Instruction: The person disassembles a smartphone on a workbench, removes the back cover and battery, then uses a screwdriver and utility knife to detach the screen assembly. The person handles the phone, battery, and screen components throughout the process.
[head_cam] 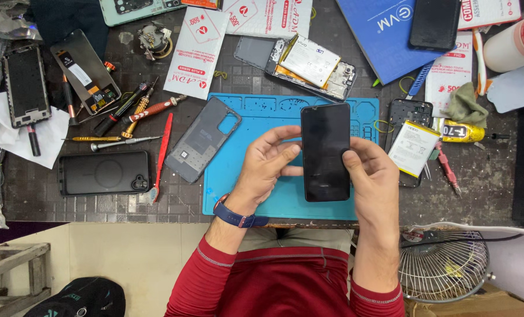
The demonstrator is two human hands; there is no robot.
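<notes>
A black smartphone (325, 151) with a dark screen is held upright above a blue repair mat (232, 194). My right hand (372, 179) grips its right edge, thumb on the glass. My left hand (268, 161) touches its left edge with fingers curled; a blue wristwatch (234, 215) sits on that wrist. A grey phone back cover (203, 140) lies on the mat's left corner.
An opened phone with exposed battery (309, 61) lies beyond the mat. Screwdrivers and a red pry tool (163, 147) lie left, beside a black phone case (103, 173). A battery on a frame (413, 147) and a yellow glue tube (460, 131) sit right. A fan (444, 264) stands below the table.
</notes>
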